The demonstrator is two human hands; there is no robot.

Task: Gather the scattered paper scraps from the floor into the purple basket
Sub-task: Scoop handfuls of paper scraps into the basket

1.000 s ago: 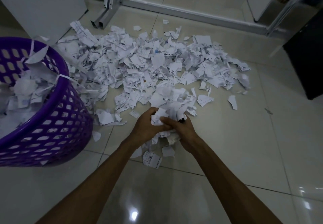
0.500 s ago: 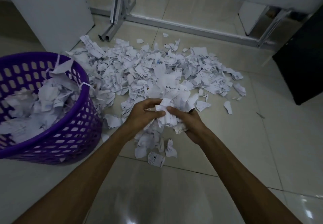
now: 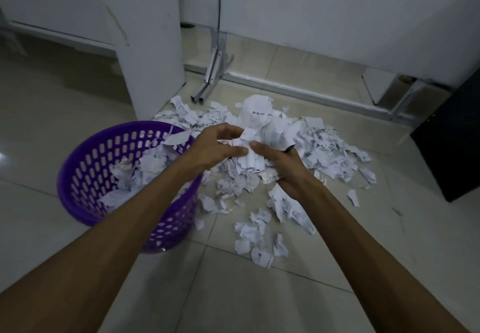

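— Paper scraps (image 3: 319,148), where do they lie?
— Most lie in a wide heap on the tiled floor (image 3: 259,293), to the right of the purple basket (image 3: 78,177) and reaching back toward the metal frame (image 3: 213,73) by the wall. A few loose pieces sit nearer the camera, apart from the heap.

— And the hands?
— Both are raised above the heap with a crumpled bundle (image 3: 253,148) of scraps pressed between them. The left hand (image 3: 210,151) curls its fingers around the bundle's left side; the right hand (image 3: 283,166) grips it from the right and below, thumb across the front.

— Is the bundle over the basket?
— It is just beside the rim, to its right, above the floor.

— What is in the basket?
— More torn paper, partly filling it, with one piece leaning against the far rim.

— Anything else nearby?
— A white panel (image 3: 148,47) stands behind the basket, and a dark cabinet (image 3: 452,138) sits at the right edge.
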